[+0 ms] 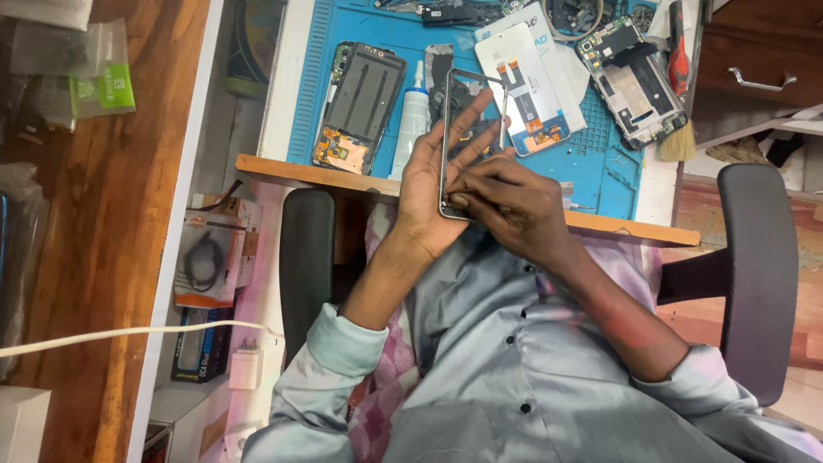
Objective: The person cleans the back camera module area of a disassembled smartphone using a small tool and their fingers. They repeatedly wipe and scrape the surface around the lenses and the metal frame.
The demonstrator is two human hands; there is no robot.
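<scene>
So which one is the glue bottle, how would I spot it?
Find the blue work mat on the desk above the person's hands. Near its lower left part, a small white squeeze bottle with a thin pointed nozzle lies between a dark opened phone body and the left hand. It is the only round white tube there; everything beside it is flat phone parts.

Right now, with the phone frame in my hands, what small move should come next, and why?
Probably keep the left hand steady and work the right hand's fingertips along the phone frame's lower edge. The left hand holds the frame upright, and the fingertips already pinch its bottom corner.
</scene>
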